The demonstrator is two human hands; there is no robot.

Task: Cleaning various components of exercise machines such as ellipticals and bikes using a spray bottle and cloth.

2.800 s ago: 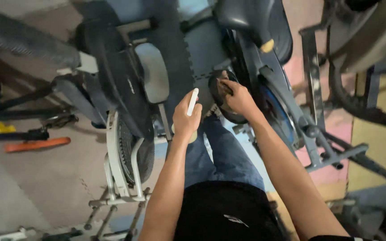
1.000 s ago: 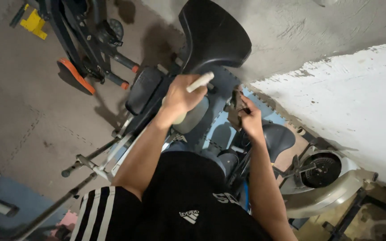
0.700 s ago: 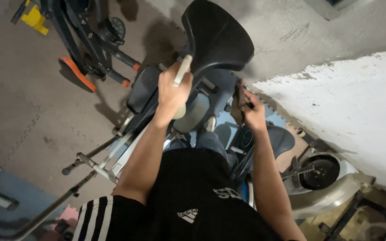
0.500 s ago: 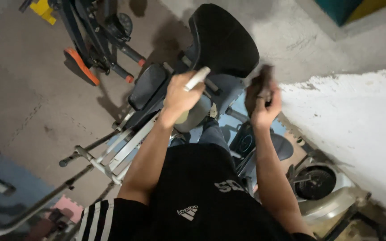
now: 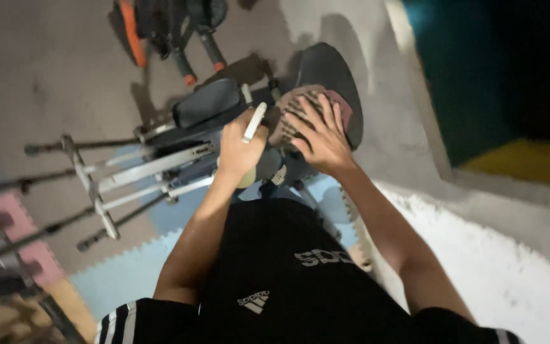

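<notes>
Nearest the camera are the person's black shorts (image 5: 275,280), with both bare forearms reaching forward over them. The left hand (image 5: 242,150) has its fingers closed around a slim white stick-shaped tool (image 5: 254,122), which points up and away. Just right of it, the right hand (image 5: 321,135) lies flat with fingers spread open on a ribbed brownish pad (image 5: 294,111) resting against the dark round seat (image 5: 329,79) of a grey metal exercise frame (image 5: 141,172). Beyond, orange-tipped black gear (image 5: 173,32) lies on the grey floor (image 5: 52,76).
</notes>
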